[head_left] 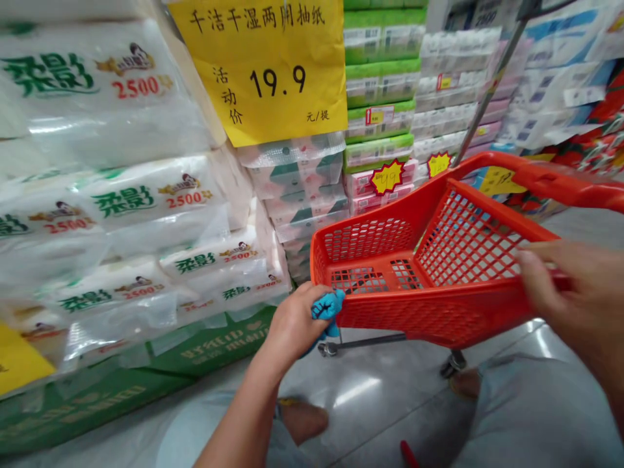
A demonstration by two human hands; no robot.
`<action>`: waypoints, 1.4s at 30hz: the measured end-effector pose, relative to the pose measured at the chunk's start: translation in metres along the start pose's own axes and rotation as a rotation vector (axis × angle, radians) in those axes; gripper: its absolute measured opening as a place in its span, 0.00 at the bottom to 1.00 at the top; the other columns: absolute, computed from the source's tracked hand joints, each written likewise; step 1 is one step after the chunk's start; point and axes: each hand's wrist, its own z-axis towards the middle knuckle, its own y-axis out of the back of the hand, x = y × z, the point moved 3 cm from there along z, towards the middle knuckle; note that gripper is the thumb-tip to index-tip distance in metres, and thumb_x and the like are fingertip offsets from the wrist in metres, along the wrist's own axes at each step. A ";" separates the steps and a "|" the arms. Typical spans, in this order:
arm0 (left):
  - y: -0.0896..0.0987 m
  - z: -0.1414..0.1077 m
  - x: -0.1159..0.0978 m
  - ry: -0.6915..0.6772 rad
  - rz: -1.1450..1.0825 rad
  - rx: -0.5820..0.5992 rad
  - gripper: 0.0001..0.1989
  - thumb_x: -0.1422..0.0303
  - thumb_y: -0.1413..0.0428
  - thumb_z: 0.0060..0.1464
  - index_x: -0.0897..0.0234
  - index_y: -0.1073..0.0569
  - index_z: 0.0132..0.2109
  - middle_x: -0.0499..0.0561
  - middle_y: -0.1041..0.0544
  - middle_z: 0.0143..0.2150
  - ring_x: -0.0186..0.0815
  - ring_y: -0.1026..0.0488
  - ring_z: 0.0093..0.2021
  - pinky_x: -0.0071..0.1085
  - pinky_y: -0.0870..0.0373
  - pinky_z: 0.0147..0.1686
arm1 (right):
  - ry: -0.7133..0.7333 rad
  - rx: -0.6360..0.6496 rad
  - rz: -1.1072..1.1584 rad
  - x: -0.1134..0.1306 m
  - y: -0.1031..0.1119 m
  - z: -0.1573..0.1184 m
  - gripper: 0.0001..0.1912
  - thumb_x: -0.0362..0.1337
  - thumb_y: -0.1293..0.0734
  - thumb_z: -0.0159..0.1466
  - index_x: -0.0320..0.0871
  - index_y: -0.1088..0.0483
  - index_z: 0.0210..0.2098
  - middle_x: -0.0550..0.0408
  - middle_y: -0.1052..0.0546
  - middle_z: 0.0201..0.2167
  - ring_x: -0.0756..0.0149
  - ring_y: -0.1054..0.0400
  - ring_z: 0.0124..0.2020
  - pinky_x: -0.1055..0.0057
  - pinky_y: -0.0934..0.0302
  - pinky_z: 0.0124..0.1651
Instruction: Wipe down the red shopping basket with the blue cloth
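Observation:
A red plastic shopping cart [409, 309] with latticed sides stands in front of me, its basket holding nothing that I can see. At its near left corner, my left hand [297, 322] is closed round a bright blue cloth [327, 307], pressed against the rim. On the right, my right hand [560, 273] grips the cart's rim near the handle end, the thumb on top and the other fingers partly hidden and blurred.
Stacked white tissue packs [121, 201] fill the left side above a green base [209, 351]. A yellow price sign [268, 71] hangs at the top. More packs [380, 78] line the back. Below are the grey floor [375, 390], cart wheels and my feet.

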 end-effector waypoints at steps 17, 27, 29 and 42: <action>-0.051 -0.025 0.011 -0.097 -0.228 -0.225 0.15 0.74 0.42 0.53 0.57 0.22 0.48 0.51 0.22 0.42 0.37 0.24 0.43 0.32 0.27 0.45 | 0.175 0.885 0.199 0.172 -0.039 -0.027 0.37 0.51 0.52 0.74 0.41 0.20 0.28 0.42 0.19 0.27 0.52 0.22 0.30 0.68 0.46 0.28; -0.043 0.004 0.023 -0.178 0.039 -0.094 0.22 0.76 0.43 0.52 0.52 0.23 0.53 0.50 0.24 0.46 0.36 0.24 0.44 0.29 0.28 0.43 | 0.260 0.868 0.200 0.162 -0.036 -0.032 0.36 0.50 0.50 0.74 0.41 0.21 0.26 0.44 0.20 0.24 0.57 0.24 0.28 0.68 0.52 0.27; -0.033 0.039 0.041 -0.156 0.010 -0.119 0.18 0.73 0.43 0.55 0.54 0.23 0.52 0.50 0.23 0.47 0.36 0.25 0.48 0.31 0.28 0.49 | 0.264 0.878 0.216 0.164 -0.037 -0.030 0.36 0.49 0.51 0.74 0.41 0.21 0.26 0.45 0.20 0.25 0.56 0.24 0.28 0.68 0.52 0.27; -0.076 -0.013 0.048 -0.221 -0.140 -0.324 0.25 0.76 0.45 0.52 0.54 0.25 0.57 0.53 0.25 0.48 0.36 0.25 0.47 0.31 0.27 0.46 | 0.275 0.803 0.283 0.163 -0.042 -0.031 0.32 0.45 0.49 0.74 0.41 0.22 0.26 0.47 0.20 0.24 0.60 0.26 0.25 0.65 0.58 0.27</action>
